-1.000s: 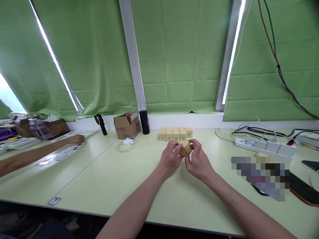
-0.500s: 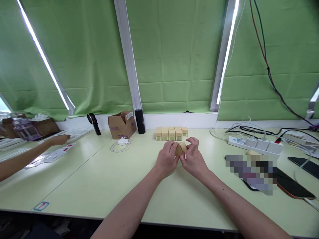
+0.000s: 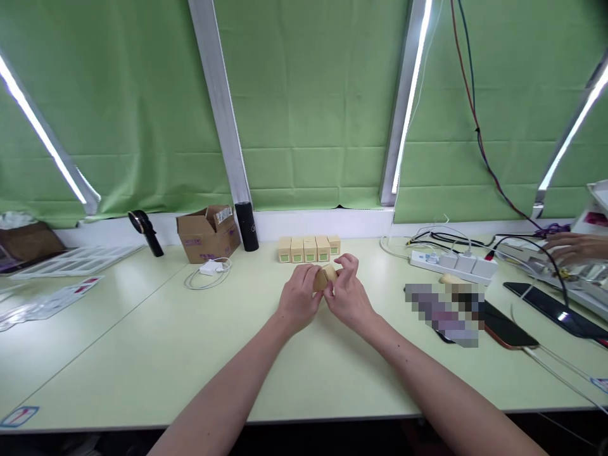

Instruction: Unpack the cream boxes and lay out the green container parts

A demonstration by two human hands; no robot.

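A small brown cardboard box (image 3: 320, 280) is held between both hands, raised a little in front of me. My left hand (image 3: 299, 294) is wrapped round its left side with the fingertips on it. On the box's right end, my right hand (image 3: 350, 296) pinches with thumb and fingers, its index finger bent upward. The box's right part looks angled, perhaps a flap; fingers hide much of it. Just beyond the hands, several similar small boxes (image 3: 310, 249) with pale green labels stand in a row on the table (image 3: 237, 354).
Left of the row are a black cylinder (image 3: 246, 227), an opened carton (image 3: 209, 235), a white charger with cable (image 3: 212, 268) and a handheld fan (image 3: 146, 233). Rightward lie a power strip (image 3: 453, 266), phones (image 3: 508, 326) and cables. Another person's hand (image 3: 577, 246) is at the far right.
The view has turned right, so everything shifts left. Another person's arm at the left has gone out of view and a hand now shows at the far right. My grip looks nearly the same.
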